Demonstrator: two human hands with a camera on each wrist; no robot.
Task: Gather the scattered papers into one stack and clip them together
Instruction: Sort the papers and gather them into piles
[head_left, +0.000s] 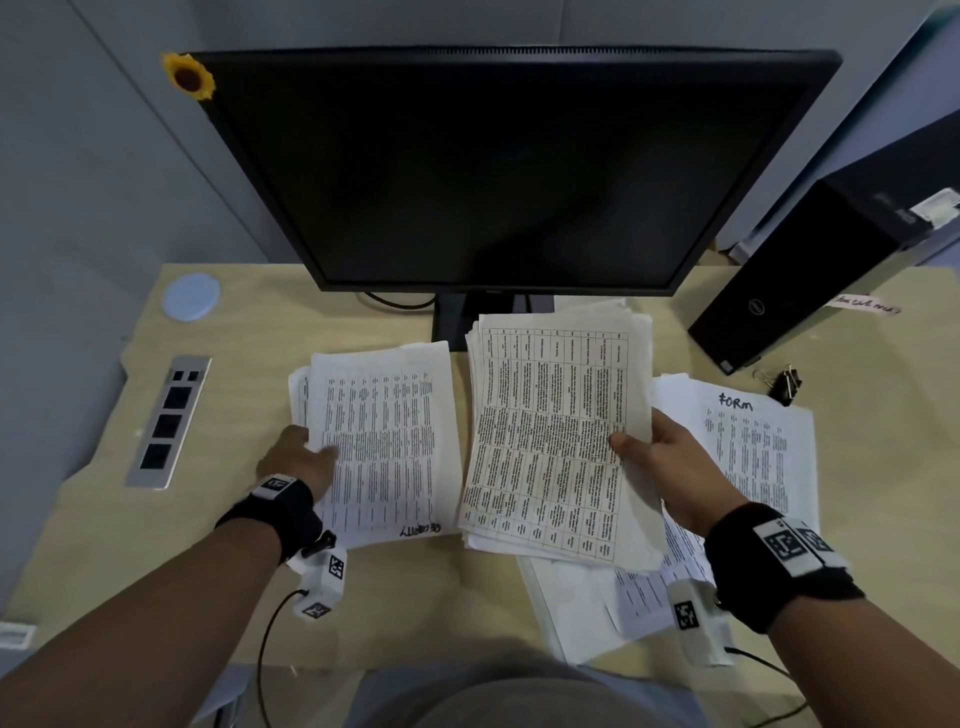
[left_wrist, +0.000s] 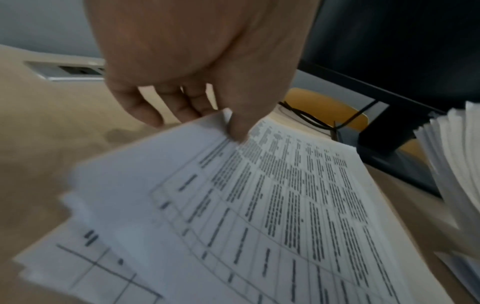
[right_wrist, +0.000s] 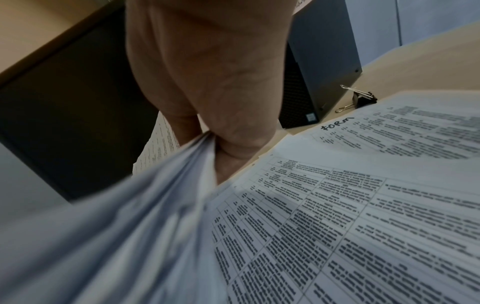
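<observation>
Three lots of printed papers lie on the wooden desk (head_left: 218, 519). My left hand (head_left: 317, 452) pinches the left edge of the left pile (head_left: 384, 441); in the left wrist view its thumb (left_wrist: 237, 127) lies on top of that pile (left_wrist: 272, 205) and the fingers (left_wrist: 155, 113) curl under it. My right hand (head_left: 641, 444) grips the right edge of the thick middle stack (head_left: 550, 431), thumb on top; the right wrist view shows this stack (right_wrist: 155, 205) raised and bent. A sheet marked FORM (head_left: 753, 441) (right_wrist: 389, 131) tops the right pile. Black binder clips (head_left: 784, 382) (right_wrist: 363, 98) lie beyond it.
A dark monitor (head_left: 498, 171) on its stand rises just behind the papers. A black computer tower (head_left: 810, 275) lies at the back right. More loose sheets (head_left: 587, 608) sit near the front edge. A socket panel (head_left: 169, 421) and a white disc (head_left: 191, 296) are at the left.
</observation>
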